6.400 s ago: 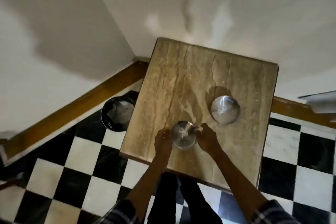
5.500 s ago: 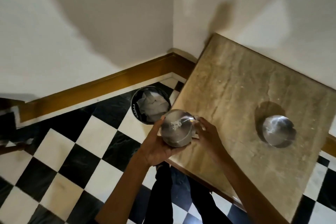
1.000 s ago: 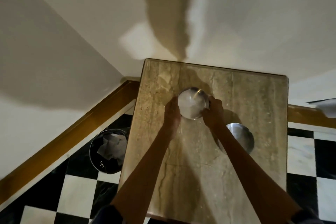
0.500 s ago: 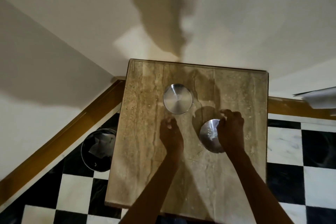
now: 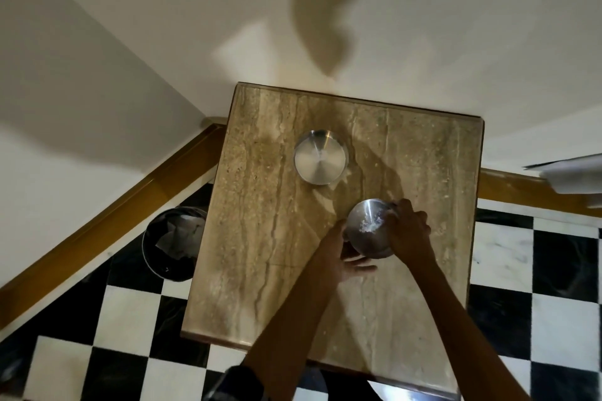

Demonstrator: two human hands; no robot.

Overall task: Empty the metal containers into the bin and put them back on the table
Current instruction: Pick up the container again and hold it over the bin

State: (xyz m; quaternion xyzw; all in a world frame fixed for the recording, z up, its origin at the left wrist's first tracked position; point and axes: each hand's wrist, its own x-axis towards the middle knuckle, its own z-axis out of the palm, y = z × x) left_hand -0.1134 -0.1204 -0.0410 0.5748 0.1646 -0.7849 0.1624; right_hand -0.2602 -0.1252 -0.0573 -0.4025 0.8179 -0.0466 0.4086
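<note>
Our right grip (image 5: 408, 231) clasps the container (image 5: 369, 228); our left (image 5: 338, 255) cups its half-hidden side, white residue inside, bin (image 5: 172, 242) partly under the worktop (image 5: 267, 254).

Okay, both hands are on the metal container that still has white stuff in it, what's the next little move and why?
Probably lift the near container off the table and carry it left toward the bin. White bits still sit inside it, the left hand and right hand already flank it, and the far container looks empty.
</note>
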